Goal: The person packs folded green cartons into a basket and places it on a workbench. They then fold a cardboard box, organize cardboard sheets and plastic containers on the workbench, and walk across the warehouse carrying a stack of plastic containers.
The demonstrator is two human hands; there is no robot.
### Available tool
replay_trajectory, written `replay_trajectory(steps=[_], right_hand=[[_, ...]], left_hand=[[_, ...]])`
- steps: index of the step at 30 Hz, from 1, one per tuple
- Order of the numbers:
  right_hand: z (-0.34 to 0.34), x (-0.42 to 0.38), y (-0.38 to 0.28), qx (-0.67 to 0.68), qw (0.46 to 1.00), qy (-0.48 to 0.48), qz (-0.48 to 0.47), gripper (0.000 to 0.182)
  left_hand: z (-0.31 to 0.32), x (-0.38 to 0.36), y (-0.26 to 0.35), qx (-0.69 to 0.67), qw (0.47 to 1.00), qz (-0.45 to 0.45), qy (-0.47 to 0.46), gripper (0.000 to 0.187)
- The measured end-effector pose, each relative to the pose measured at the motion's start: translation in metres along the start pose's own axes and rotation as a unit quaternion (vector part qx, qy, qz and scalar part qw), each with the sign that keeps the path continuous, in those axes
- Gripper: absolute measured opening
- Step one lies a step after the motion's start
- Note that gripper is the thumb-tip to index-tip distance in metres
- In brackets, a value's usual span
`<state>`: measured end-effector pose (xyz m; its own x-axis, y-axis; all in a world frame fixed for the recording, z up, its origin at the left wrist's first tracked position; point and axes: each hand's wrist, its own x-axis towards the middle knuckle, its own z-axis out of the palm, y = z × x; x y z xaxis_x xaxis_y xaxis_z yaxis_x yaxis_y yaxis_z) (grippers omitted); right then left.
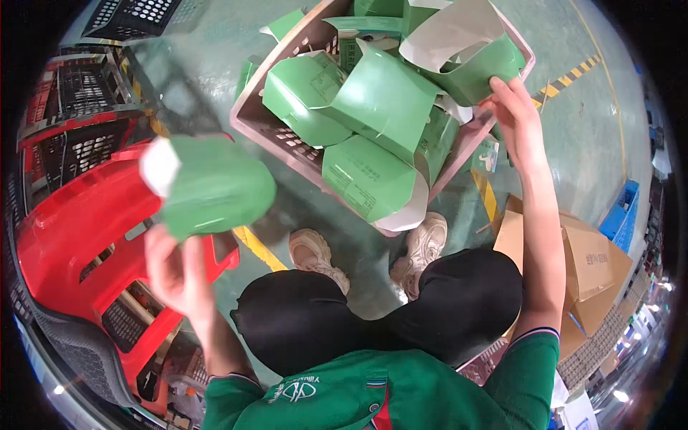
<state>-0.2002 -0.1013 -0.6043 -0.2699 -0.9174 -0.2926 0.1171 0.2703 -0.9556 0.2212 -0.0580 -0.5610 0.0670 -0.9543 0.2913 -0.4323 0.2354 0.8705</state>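
My left hand point(179, 276) is closed on the lower edge of a green cardboard carton point(222, 183), blurred by motion, with a white part at its left end. It is held up over the red chair. At the right rim of the crate, my right hand point(512, 107) pinches the edge of another green carton point(473, 75), which bends open and shows its pale inside. Below it, the pinkish plastic crate point(322, 183) is heaped with several green cartons point(387, 97), some opened out and tilted. Printed text shows on the front carton point(365, 175).
A red plastic chair point(64, 222) stands at my left, near black crates point(86, 86). Brown cardboard boxes point(591, 265) and a blue bin point(622, 211) are at my right. My shoes point(319, 254) are on the green floor, just before the crate. Yellow-black tape point(566, 82) marks the floor.
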Motion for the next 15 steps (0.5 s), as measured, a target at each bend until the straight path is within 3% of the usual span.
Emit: replay_trajectory(steps=[5, 8, 10, 13, 15], right_hand=[[-0.006, -0.025, -0.008, -0.061, 0.998, -0.011, -0.028, 0.021], [-0.026, -0.039, -0.002, -0.085, 0.996, -0.019, -0.035, 0.025], [-0.051, -0.054, -0.002, -0.094, 0.995, -0.003, -0.025, 0.027], [-0.086, -0.062, 0.000, -0.105, 0.994, 0.033, -0.022, 0.029], [-0.127, -0.059, 0.020, -0.069, 0.991, 0.118, 0.002, 0.032]], left_hand=[[0.029, 0.066, 0.060, 0.123, 0.935, 0.325, -0.066, 0.023], [0.084, 0.095, 0.072, 0.139, 0.893, 0.380, -0.194, 0.022], [0.108, 0.105, 0.075, 0.241, 0.835, 0.396, -0.296, 0.023], [0.127, 0.105, 0.072, 0.287, 0.815, 0.370, -0.341, 0.030], [0.135, 0.105, 0.071, 0.304, 0.805, 0.361, -0.361, 0.032]])
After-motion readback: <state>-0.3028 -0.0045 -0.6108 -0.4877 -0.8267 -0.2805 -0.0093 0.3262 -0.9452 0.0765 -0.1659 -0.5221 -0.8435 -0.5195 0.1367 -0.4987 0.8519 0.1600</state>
